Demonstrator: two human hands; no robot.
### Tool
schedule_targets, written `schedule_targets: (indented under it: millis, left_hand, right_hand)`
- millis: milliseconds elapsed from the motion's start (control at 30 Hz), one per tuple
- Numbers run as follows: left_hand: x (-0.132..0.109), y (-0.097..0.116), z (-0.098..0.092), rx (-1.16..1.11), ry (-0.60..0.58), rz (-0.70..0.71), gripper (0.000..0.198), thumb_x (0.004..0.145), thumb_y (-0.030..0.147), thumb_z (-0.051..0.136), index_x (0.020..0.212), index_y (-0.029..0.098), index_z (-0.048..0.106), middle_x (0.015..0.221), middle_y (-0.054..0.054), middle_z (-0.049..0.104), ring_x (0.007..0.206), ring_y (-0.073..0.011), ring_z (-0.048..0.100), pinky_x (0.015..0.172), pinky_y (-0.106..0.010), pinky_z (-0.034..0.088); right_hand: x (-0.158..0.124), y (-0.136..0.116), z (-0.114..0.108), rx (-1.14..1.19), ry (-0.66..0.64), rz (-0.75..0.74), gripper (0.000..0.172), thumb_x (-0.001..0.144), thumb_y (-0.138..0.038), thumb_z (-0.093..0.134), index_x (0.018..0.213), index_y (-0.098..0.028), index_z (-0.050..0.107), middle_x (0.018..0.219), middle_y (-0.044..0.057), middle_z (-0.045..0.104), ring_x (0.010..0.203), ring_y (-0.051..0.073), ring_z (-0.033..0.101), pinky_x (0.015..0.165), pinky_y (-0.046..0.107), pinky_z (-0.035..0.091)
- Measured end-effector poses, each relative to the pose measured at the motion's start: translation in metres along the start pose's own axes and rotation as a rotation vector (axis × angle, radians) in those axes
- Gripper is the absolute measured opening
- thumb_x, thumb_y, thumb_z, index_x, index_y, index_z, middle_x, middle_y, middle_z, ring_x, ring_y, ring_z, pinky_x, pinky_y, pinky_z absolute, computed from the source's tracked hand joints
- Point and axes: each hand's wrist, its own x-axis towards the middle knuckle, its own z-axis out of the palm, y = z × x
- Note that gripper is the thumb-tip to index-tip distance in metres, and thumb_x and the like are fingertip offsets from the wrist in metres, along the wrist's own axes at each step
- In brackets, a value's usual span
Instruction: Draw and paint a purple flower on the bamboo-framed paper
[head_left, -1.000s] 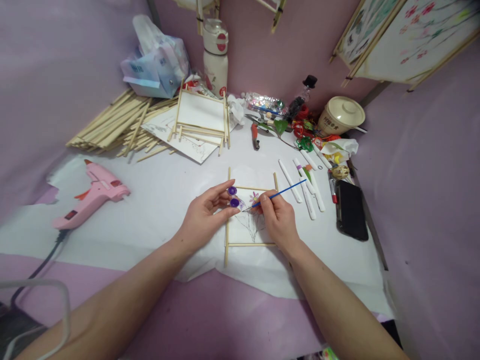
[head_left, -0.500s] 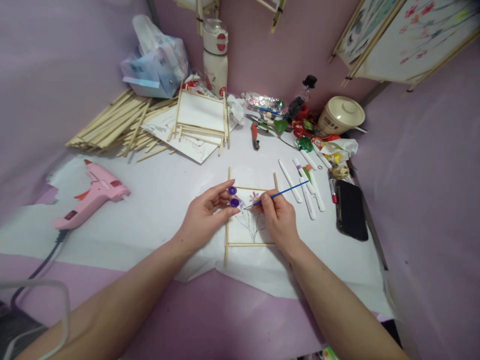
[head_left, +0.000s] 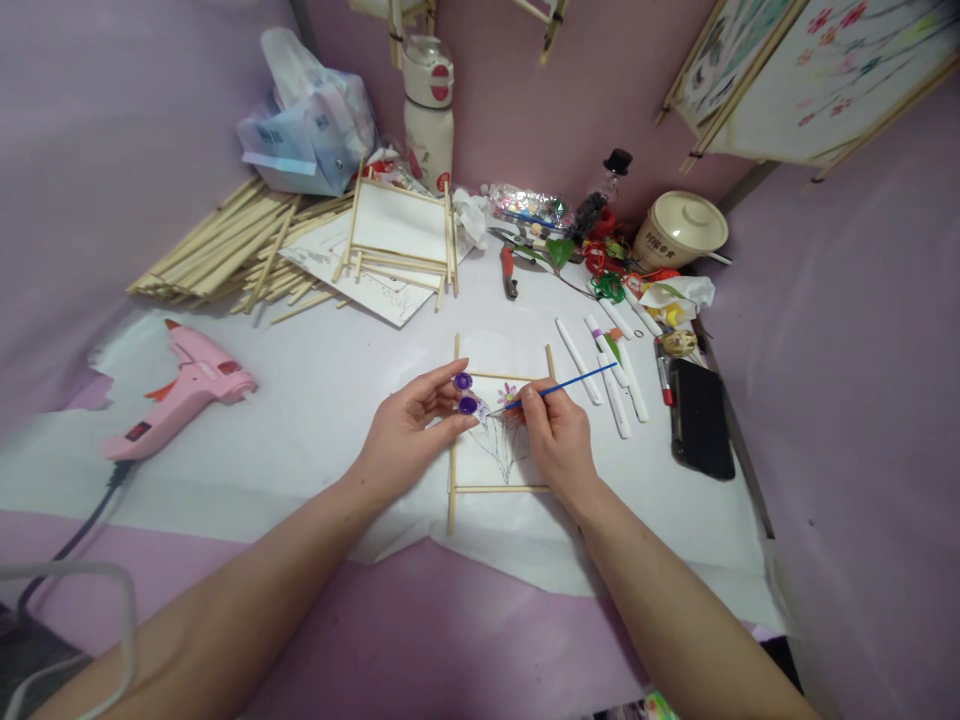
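Observation:
Between the thumb and fingers of my left hand (head_left: 409, 425) is a small purple paint pot (head_left: 468, 405), its flipped-up lid (head_left: 463, 382) also purple. My right hand (head_left: 559, 430) pinches a thin blue paintbrush (head_left: 574, 379), whose tip meets the paper near the pot. Under both hands lies a white picture (head_left: 480, 470) framed with thin wooden sticks (head_left: 453, 500). Drawn stems and leaves show on it, along with a pink-purple flower (head_left: 508, 393) that has a yellow centre. My right hand covers the picture's right part.
Several white markers (head_left: 576, 360) and a black phone (head_left: 702, 420) lie to the right. A pink glue gun (head_left: 184, 390) with its cord is at left. Behind are wooden sticks (head_left: 217, 245), a small frame (head_left: 397, 220), pliers (head_left: 509, 272), a bottle (head_left: 429, 130) and a lidded cup (head_left: 679, 230).
The view has shifted very slightly. Both hands keep their places, and the brush tip stays at nearly the same spot on the paper.

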Motion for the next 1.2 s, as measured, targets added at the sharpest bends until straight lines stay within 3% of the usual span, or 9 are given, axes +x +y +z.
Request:
schedule_targets:
  millis: [1200]
  left_hand:
    - [-0.0001, 0.001, 0.0008, 0.019, 0.007, -0.006, 0.06, 0.069, 0.021, 0.079, 0.127, 0.021, 0.062, 0.096, -0.003, 0.067, 0.095, -0.0173, 0.063, 0.093, -0.035, 0.053]
  right_hand:
    - [-0.0001, -0.0027, -0.0007, -0.01, -0.029, 0.009, 0.022, 0.095, -0.033, 0.048, 0.08, -0.02, 0.058, 0.069, 0.0, 0.068, 0.064, 0.014, 0.064, 0.061, 0.025, 0.047]
